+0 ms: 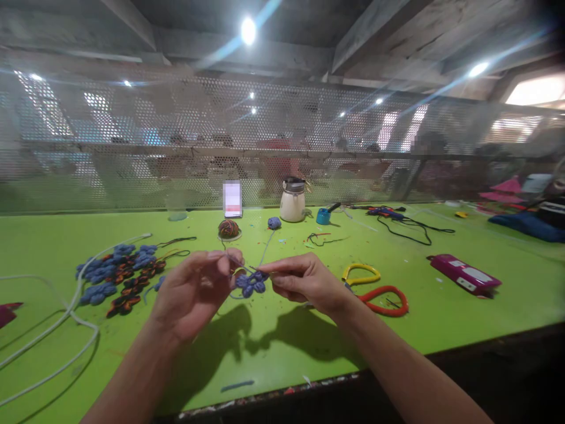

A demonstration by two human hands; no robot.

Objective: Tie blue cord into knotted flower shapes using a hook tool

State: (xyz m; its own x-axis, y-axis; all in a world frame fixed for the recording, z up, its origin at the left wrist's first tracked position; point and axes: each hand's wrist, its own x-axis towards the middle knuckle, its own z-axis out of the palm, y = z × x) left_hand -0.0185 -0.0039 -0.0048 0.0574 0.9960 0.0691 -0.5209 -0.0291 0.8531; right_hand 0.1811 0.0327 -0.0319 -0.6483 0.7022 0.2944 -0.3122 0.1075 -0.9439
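Note:
A small blue-purple crocheted flower (251,284) is held up between my two hands above the table. My left hand (194,285) is closed at the flower's left side, its fingers pinching the work and a strand of the blue yarn. At the flower's right edge my right hand (304,280) is closed in a pinch; a thin tip like a crochet hook's pokes left from its fingertips, mostly hidden. The yarn runs back to a small blue yarn ball (274,223). Left of my hands lies a cluster of finished blue flowers (97,292) and dark orange-black ones (125,303).
Red-and-yellow-handled scissors (384,301) lie right of my right hand. A purple box-like device (464,275) is farther right. Behind stand a multicoloured yarn ball (228,228), phone (232,199), cream jug (292,203) and blue pot (323,217). A white cable (75,303) crosses the left side of the green table (212,353).

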